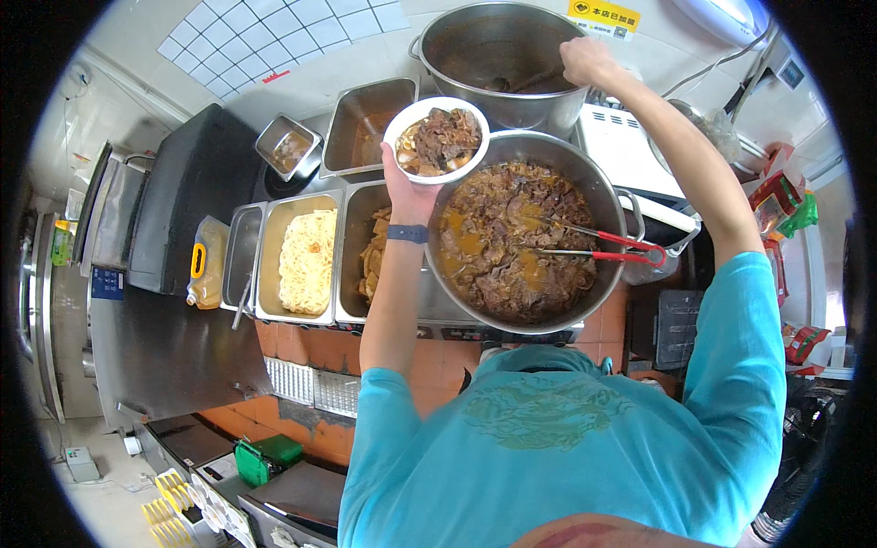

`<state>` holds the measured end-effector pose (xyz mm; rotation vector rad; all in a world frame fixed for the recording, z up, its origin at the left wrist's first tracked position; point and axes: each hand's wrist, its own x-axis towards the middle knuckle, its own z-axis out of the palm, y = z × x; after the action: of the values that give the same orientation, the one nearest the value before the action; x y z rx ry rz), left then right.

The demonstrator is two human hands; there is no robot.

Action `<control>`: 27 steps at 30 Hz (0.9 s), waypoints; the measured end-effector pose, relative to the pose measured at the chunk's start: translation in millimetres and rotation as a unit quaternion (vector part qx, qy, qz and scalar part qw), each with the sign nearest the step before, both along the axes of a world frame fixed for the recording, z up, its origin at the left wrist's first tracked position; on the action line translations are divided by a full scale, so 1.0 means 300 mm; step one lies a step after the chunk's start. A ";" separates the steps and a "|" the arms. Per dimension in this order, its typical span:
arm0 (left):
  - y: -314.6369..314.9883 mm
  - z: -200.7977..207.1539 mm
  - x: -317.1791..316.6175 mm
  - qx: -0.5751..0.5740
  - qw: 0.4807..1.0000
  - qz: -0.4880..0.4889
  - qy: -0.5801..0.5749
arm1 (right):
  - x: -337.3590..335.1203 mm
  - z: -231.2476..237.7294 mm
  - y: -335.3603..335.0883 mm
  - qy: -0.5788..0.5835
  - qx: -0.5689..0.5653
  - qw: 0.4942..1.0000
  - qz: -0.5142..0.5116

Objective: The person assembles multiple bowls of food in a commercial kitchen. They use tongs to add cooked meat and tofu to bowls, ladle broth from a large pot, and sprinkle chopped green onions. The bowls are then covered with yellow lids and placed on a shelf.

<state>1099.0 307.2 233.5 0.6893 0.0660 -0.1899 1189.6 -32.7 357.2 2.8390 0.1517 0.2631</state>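
Observation:
My left hand point(409, 190) holds a white bowl point(391, 137) from below, above the edge between the wide pot and the steel trays. Sliced brown meat point(448, 135) fills the bowl, with pale pieces and broth at its left side. At the rim of the tall steel pot point(539, 114), my right hand point(585, 62) is closed around the handle of a ladle point(500, 84), whose head rests low inside that pot. Nearer to me, a wide pot point(598, 306) contains stewed meat slices in brown broth. Red-handled tongs point(614, 239) lie across its right side, held by neither hand.
Left of the wide pot stand a tray of noodles point(309, 256), a tray of brown pieces point(376, 247) and a narrow steel tray point(242, 242). Behind them are a deep steel container point(365, 110) and a small square one point(289, 146). A yellow jug point(209, 260) stands far left.

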 end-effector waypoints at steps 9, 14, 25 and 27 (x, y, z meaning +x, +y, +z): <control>0.010 0.015 0.022 -0.016 1.000 0.013 0.001 | -0.014 0.077 -0.179 0.051 0.120 0.991 -0.018; 0.022 0.021 0.053 -0.016 1.000 0.016 0.002 | -0.136 0.226 -0.355 0.062 0.256 0.964 0.041; 0.021 0.081 0.077 0.003 1.000 0.000 0.011 | -0.582 0.573 -0.430 0.019 0.236 0.972 -0.001; 0.024 0.087 0.076 0.003 1.000 -0.003 0.019 | -0.657 0.575 -0.407 0.044 0.240 0.969 -0.028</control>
<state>1121.6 314.5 259.5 0.6918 0.1006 -0.2079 992.5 -155.0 529.6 3.3322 0.0259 0.1801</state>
